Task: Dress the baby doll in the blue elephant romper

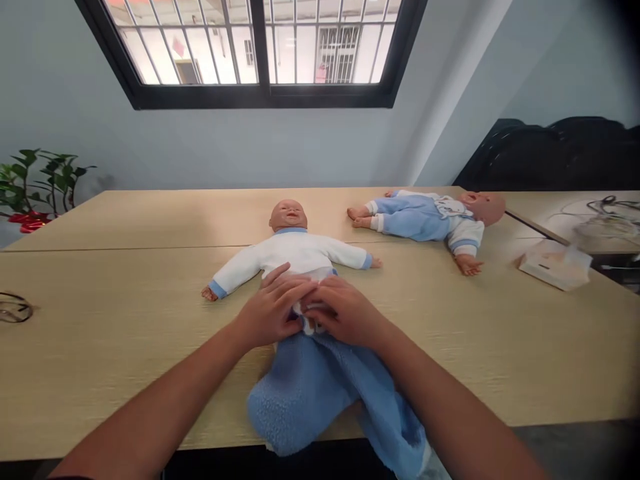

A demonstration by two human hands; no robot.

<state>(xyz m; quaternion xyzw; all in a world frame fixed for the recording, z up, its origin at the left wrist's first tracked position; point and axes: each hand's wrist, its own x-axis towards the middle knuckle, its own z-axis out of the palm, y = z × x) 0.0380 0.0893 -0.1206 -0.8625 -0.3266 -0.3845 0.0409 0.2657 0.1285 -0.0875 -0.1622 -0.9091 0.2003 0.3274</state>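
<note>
A baby doll lies face up on the table, arms spread, in a white top with blue collar and cuffs. Blue fleecy trousers spread from its waist toward me, one leg hanging past the table's near edge. My left hand is at the doll's waist, fingers bent over the bunched upper edge of the trousers. Opposite it, my right hand closes its thumb and fingers on the same bunched cloth, fingertips nearly meeting the left ones. The doll's lower body is mostly hidden by the hands and cloth.
A second doll in blue and white lies on the table's far right. Beyond it are a white box and tangled cables. A black cable coil lies at the left edge, a potted plant behind. Black chairs stand back right.
</note>
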